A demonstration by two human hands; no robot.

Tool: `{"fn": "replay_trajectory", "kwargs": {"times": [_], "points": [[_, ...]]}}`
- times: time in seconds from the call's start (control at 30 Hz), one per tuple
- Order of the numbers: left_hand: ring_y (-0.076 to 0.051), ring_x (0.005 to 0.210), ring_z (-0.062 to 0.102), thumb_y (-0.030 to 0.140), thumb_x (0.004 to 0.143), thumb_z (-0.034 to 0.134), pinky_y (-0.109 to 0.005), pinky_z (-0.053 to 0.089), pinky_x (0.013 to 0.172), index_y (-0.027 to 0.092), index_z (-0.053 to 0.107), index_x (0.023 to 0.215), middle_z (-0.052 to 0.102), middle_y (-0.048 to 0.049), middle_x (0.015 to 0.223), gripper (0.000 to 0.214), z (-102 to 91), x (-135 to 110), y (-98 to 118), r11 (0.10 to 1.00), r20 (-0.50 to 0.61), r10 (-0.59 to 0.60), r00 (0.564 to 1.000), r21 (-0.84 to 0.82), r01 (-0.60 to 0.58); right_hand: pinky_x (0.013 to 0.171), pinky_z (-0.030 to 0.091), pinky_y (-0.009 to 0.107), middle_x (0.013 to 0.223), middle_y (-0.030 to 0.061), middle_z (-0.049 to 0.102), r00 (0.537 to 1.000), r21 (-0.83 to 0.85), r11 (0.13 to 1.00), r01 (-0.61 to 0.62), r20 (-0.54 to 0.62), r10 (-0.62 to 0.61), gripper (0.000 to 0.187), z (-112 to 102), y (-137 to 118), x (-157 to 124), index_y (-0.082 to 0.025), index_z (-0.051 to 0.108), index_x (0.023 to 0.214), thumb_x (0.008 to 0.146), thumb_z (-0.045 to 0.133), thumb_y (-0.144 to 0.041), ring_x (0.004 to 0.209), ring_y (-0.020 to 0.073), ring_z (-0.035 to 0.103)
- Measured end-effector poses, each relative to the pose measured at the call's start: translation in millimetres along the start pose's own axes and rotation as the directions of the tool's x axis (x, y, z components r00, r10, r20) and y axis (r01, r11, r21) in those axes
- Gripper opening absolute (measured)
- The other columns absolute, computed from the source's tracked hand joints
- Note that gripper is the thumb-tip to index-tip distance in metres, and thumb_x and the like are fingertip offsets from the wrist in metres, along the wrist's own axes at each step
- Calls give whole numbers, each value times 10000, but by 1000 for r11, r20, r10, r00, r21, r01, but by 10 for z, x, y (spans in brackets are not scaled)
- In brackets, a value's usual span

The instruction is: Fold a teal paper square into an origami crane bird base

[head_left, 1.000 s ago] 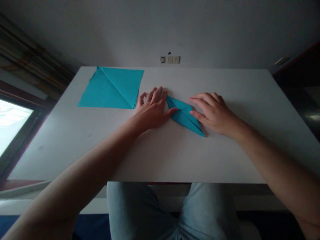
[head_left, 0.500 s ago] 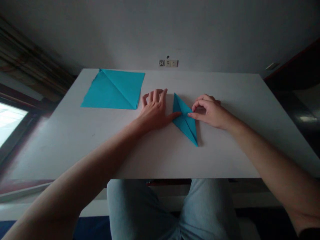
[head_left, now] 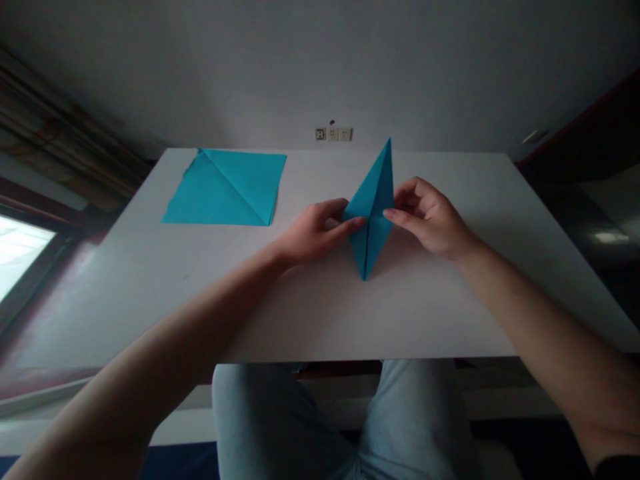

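A blue folded paper (head_left: 374,200), diamond-shaped with a crease or slit down its middle, is tilted up above the table between my hands. My left hand (head_left: 323,227) pinches its left corner, thumb on the front and the other fingers behind. On the opposite side, my right hand (head_left: 425,217) grips the right corner between thumb and fingers. The paper's long upper point leans a little to the right, and its lower point is close to the tabletop; whether it touches I cannot tell.
A larger blue sheet (head_left: 227,190) with a diagonal crease and a ragged left edge lies at the back left of the white table (head_left: 310,313). Wall sockets (head_left: 333,134) sit just behind the table. A patterned curtain (head_left: 55,133) hangs at the left.
The folded paper has come up off the table and turned, its upper point now leaning right instead of left. My left fingers, spread on the table before, have closed around its left corner.
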State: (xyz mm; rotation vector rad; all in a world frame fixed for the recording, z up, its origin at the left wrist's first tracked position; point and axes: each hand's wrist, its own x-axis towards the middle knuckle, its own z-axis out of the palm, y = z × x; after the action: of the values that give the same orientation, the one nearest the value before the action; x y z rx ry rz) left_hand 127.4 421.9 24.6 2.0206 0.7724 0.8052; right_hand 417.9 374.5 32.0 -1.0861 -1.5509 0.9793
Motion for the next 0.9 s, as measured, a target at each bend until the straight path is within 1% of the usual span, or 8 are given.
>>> {"fn": "replay_trajectory", "kwargs": {"times": [0.13,0.3,0.4,0.5,0.57,0.67,0.77,0.9], "points": [[-252,1072,809,841,1048,969,-372,666,944,262,731,1146,840,-64,1194,633,0,-9,71,949,26,89,996,-306,-77,878,718,403,1000,-64,802,1000,122,992,-15,-7,16,664,40,-43,-26,-398,628,1238,894,1173,-558,940,239,783],[-335,1357,891,640,903,1180,-450,772,1102,320,695,1449,801,-124,1616,797,78,-71,103,867,104,167,980,-489,-96,827,696,384,1057,-48,792,1000,164,986,6,20,-10,605,62,-79,-40,-357,649,1100,898,1188,-542,890,204,780],[-359,1462,866,530,931,1176,-442,793,1078,324,685,1481,764,-134,1712,766,146,-100,51,881,65,167,984,-458,-119,866,708,413,1031,-17,785,997,107,994,6,71,-14,500,53,-88,-42,-345,730,1057,948,1135,-618,984,244,802],[-359,1519,835,472,981,1135,-450,793,1097,338,704,1507,765,-118,1726,693,164,-113,-6,907,9,226,974,-368,-207,1044,737,461,1246,25,830,992,36,998,47,114,-51,382,36,-97,-69,-367,830,1175,1011,1071,-613,1250,286,811],[-356,1517,824,461,983,1130,-463,795,1108,355,723,1535,770,-107,1699,694,149,-110,-34,908,-17,295,955,-306,-286,1125,743,494,1425,36,801,987,33,997,63,149,-67,454,38,-88,-102,-403,860,1328,997,1067,-636,1382,304,797],[-383,1528,790,537,904,1182,-502,807,1129,372,740,1605,757,-123,1678,845,125,-94,-62,907,-21,357,934,-231,-352,1161,760,555,1590,26,756,983,73,996,43,176,-56,734,67,-42,-153,-475,812,1452,838,1164,-669,1428,347,810],[-417,1556,756,599,881,1189,-507,839,1060,384,717,1707,691,-156,1751,976,126,-82,-73,904,18,380,925,-219,-367,1153,774,613,1496,11,816,982,78,997,9,188,-24,837,106,-14,-180,-505,756,1437,750,1212,-643,1371,383,833],[-452,1631,714,561,960,1145,-519,852,1048,419,724,1776,666,-160,1780,930,126,-101,-19,899,41,385,922,-240,-365,1114,774,627,1349,3,839,989,88,996,2,150,-15,690,135,-118,-193,-487,778,1361,816,1179,-624,1258,375,843]]}}
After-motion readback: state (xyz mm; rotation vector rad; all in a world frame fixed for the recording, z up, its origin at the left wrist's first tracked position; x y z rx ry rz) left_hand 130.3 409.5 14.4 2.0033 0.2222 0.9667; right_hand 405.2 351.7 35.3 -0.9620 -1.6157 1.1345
